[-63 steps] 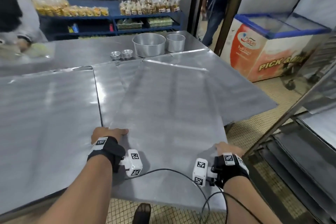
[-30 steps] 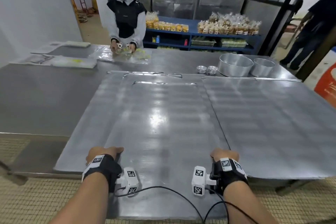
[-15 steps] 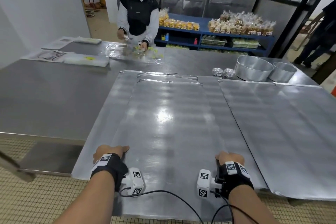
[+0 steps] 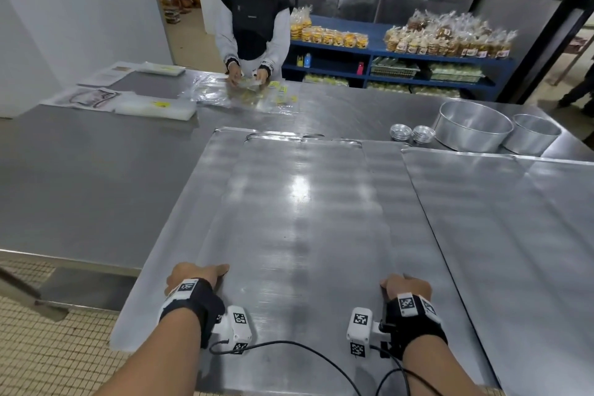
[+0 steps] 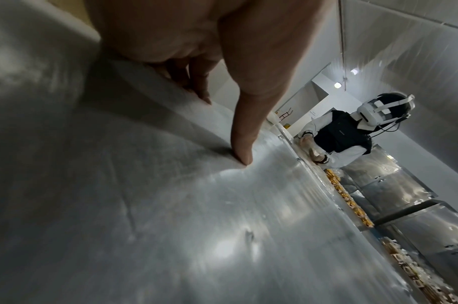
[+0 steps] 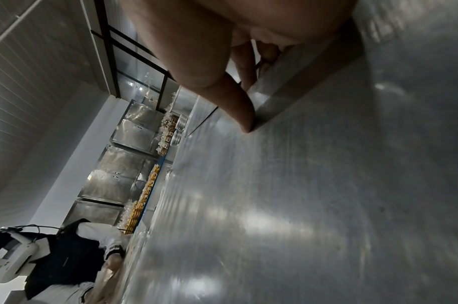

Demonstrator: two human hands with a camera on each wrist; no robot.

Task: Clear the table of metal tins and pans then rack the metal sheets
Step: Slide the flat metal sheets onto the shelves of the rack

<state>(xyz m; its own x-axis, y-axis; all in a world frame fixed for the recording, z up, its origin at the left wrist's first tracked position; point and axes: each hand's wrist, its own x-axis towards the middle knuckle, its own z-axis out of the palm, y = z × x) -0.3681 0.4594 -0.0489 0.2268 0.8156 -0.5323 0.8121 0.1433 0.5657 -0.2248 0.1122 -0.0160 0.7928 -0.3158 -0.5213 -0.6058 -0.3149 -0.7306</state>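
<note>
Both hands, left hand [image 4: 193, 276] and right hand [image 4: 405, 287], pinch the top metal sheet [image 4: 299, 235] by its near edges; its far end could snag the sheet beneath.

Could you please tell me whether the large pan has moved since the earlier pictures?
No. The large pan still stands between the tins and the small pan, at the same far-right spot on the table.
</note>
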